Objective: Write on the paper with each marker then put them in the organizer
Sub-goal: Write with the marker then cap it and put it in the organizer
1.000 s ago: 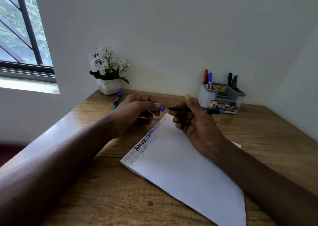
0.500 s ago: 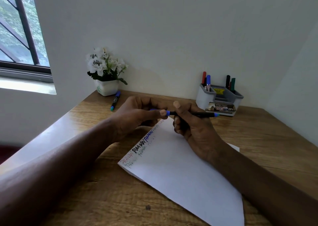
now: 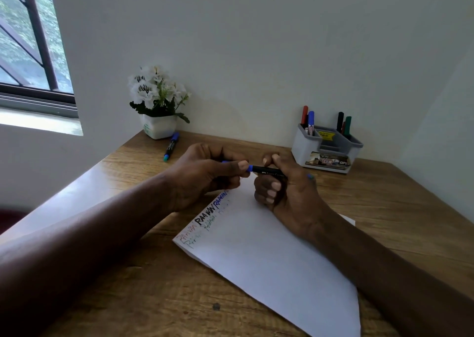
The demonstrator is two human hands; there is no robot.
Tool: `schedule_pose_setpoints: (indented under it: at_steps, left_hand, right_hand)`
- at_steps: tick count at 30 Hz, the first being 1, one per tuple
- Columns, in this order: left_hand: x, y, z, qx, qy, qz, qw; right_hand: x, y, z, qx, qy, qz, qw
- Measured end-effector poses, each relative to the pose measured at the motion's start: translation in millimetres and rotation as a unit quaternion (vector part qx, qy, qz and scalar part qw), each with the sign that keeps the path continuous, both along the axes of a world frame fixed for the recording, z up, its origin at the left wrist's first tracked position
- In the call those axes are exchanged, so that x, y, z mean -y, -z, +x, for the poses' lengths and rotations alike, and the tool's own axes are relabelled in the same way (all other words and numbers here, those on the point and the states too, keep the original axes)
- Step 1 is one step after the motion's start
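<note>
Head view: both hands are raised just above the far end of the paper (image 3: 269,254). The right hand (image 3: 284,190) is fisted round the black barrel of a marker (image 3: 268,171), held roughly level. The left hand (image 3: 205,175) fingers pinch its blue cap (image 3: 250,168), which meets the barrel end; how fully it is seated is unclear. Coloured writing sits at the paper's left corner. The organizer (image 3: 325,149) stands far right on the worktop (image 3: 397,208), holding red, blue, black and green markers. A second marker (image 3: 171,147) lies by the flower pot (image 3: 159,129).

I see bare wooden tabletop (image 3: 397,208) along the right edge up to the grey plastic organizer (image 3: 302,147); a white flower pot (image 3: 159,129) and a loose blue-capped marker (image 3: 171,145) crowd the far-left corner.
</note>
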State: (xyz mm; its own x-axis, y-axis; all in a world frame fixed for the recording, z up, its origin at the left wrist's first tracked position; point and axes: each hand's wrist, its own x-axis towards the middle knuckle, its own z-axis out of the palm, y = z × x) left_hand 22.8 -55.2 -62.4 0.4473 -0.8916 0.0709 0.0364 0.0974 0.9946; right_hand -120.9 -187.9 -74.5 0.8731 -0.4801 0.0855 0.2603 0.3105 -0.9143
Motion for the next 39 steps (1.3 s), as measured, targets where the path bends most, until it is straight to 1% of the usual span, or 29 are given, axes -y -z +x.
schedule_pose_setpoints:
  at_steps: [3,6,9,12,13,14,15,17,18,19,21,23,26,28,30,32,33,37,39]
  left_hand:
    - [2,-2,-7,-0.026,-0.011,-0.004,1.000]
    - [3,-3,-10,-0.007,-0.015,-0.006,1.000]
    - [1,-5,-6,0.054,-0.017,-0.032,0.998]
    - [3,-2,2,0.175,-0.076,-0.042,0.981]
    - [4,1,5,0.235,-0.102,-0.038,0.966]
    - [5,3,8,0.308,-0.122,-0.030,0.943]
    - [5,6,12,0.386,-0.131,-0.010,0.913]
    - [4,7,17,0.510,-0.118,0.060,0.850]
    - [4,7,19,0.542,-0.102,0.098,0.829]
    - [5,6,20,0.557,-0.082,0.128,0.817]
    - [7,5,20,0.563,-0.039,0.172,0.807]
    - [8,5,18,0.571,-0.005,0.192,0.798]
    - [9,8,18,0.594,0.022,0.201,0.779]
    - [9,7,18,0.596,0.025,0.202,0.777]
    - [9,7,16,0.598,0.023,0.201,0.775]
    - [10,8,17,0.599,0.023,0.202,0.774]
    - [10,8,17,0.600,0.021,0.204,0.773]
    - [13,9,20,0.597,0.016,0.203,0.776]
    - [15,9,22,0.590,0.019,0.203,0.781]
  right_hand:
    - [2,1,2,0.013,-0.011,0.029,0.999]
    - [3,1,3,0.014,-0.016,0.034,0.999]
    - [3,-4,-1,0.004,-0.010,-0.002,1.000]
    - [4,-11,-5,0.017,0.003,-0.047,0.999]
    - [5,-13,-7,0.029,0.009,-0.057,0.998]
    - [7,-15,-8,0.044,0.015,-0.065,0.997]
    - [10,-17,-10,0.057,0.018,-0.069,0.996]
    - [17,-21,-13,0.061,0.028,-0.069,0.995]
    - [21,-22,-13,0.054,0.045,-0.072,0.995]
    - [24,-22,-14,0.043,0.074,-0.088,0.992]
    - [28,-23,-13,0.005,0.159,-0.164,0.974]
    - [31,-22,-13,-0.026,0.224,-0.234,0.946]
    - [32,-22,-14,-0.027,0.293,-0.284,0.913]
    - [32,-27,-15,-0.014,0.332,-0.302,0.893]
    - [41,-37,-18,-0.001,0.353,-0.298,0.887]
    - [61,-49,-23,-0.009,0.385,-0.284,0.878]
    - [75,-55,-27,-0.017,0.409,-0.282,0.868]
    - [137,-77,-39,-0.067,0.510,-0.339,0.788]
    - [166,-85,-44,-0.075,0.534,-0.362,0.760]
